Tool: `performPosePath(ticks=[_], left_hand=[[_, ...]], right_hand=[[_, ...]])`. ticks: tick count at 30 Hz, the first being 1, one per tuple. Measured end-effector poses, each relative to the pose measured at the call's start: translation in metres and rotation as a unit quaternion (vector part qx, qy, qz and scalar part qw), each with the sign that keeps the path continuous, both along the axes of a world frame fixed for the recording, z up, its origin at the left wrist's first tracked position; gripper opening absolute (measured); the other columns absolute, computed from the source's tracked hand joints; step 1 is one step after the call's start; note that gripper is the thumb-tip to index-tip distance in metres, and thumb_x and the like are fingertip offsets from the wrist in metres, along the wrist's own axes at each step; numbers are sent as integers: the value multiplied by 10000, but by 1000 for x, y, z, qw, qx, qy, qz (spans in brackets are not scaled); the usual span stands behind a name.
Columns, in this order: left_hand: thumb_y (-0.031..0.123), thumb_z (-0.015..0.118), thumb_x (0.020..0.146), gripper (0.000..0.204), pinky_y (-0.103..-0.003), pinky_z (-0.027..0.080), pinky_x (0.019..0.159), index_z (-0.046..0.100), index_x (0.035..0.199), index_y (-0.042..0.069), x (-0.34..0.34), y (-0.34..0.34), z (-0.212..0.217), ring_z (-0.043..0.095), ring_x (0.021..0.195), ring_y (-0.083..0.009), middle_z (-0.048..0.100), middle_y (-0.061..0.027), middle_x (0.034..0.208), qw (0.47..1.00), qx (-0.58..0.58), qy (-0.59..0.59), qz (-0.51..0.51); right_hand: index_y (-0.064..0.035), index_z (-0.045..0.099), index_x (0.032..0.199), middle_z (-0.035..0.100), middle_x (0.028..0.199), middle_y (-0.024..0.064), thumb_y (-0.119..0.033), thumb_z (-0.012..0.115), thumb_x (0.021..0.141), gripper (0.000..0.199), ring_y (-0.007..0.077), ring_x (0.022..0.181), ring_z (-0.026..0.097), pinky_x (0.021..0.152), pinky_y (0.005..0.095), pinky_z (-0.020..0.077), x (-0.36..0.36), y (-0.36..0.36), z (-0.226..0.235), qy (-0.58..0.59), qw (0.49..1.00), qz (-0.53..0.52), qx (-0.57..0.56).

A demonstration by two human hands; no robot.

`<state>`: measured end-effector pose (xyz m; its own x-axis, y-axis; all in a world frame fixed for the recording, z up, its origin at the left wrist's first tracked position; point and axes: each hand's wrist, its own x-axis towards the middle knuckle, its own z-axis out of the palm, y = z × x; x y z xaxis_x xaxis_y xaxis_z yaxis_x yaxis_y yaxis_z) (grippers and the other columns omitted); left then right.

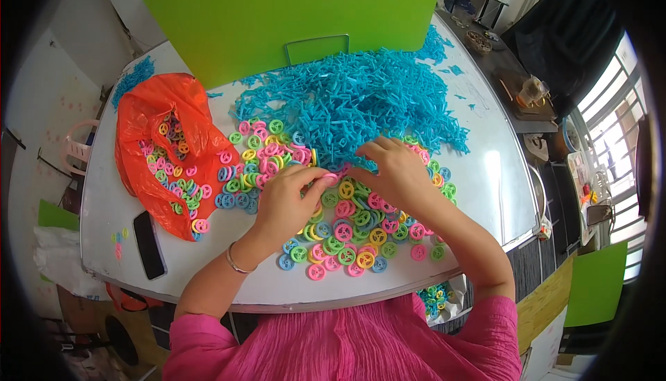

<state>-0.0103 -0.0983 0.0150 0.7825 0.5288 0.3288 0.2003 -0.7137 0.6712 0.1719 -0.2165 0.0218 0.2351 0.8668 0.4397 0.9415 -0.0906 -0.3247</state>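
On the left, a red bag lies open on the white tabletop. Lots of little wheels show inside it, in pink, blue, green and yellow. Just below the bag is a dark phone, lying flat.

Next comes the left hand. Its thumb and finger pinch a pink wheel, so the gap between them is narrow. The pink wheel is up in the middle, between the two hands. More loose wheels lie under and around the hands, all mixed up.

Behind the hands is a big, messy heap of blue sticks. A tall green board stands at the back of the heap.

The right hand is on the other side of the pink wheel. Its fingers are bent and point in at the wheel, close to the blue sticks. I cannot tell if they hold anything.

I think the step now is working on this one wheel with both hands. The next move seems to need the left hand to hold it still, while the right fingers come in carefully.
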Motion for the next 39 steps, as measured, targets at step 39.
performPosePath(ticks=[39], left_hand=[[193,574,973,184,-284,556,839,605,1108,72,0,-11,-20,619,941,-127,628,-21,1076,688,-693,-215,6]], right_hand=[[-38,648,1099,602,826,90,-59,698,851,253,180,670,620,594,275,514,-42,-23,-10,152,983,49,91]])
